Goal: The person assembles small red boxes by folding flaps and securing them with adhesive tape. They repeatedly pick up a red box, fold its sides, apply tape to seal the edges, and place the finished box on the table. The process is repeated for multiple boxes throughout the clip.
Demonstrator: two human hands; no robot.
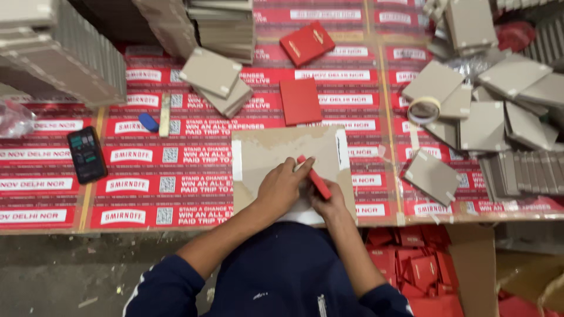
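A tan cardboard work board (276, 149) lies on the red printed surface in front of me. My left hand (282, 188) and my right hand (328, 202) meet over its near edge and together grip a thin red covered piece (314, 176) held on edge, tilted. My left fingers press its upper end; my right hand holds its lower end. A white sheet (299, 216) shows under my hands. A flat red square cover (300, 101) lies just beyond the board, and a red box (306, 43) sits farther back.
Grey board boxes (216, 79) are stacked at back left and piled at right (499, 111). A tape roll (424, 110), a phone (87, 154), a blue object (148, 121) and a wooden strip (165, 114) lie about. A carton of red pieces (417, 264) sits at lower right.
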